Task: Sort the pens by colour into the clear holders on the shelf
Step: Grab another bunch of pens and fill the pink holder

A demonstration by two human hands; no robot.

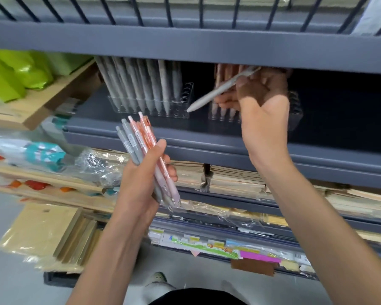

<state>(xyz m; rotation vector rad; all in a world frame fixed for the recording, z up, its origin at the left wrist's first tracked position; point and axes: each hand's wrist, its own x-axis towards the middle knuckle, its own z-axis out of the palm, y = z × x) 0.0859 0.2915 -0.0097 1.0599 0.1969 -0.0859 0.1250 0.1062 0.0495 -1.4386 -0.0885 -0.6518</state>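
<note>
The right hand [262,106] pinches a slanted grey pen [220,90], its tip left of the curled fingers [271,84] near the grey holder [185,97], so it may miss a free hole, while the left hand [141,179] grips a fanned bundle [139,142] that could slip.

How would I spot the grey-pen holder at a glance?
Look at the dark grey shelf in the middle. Two clear holders stand on it. Yours is the left holder, packed with grey pens; the right holder has pink pens.
</note>
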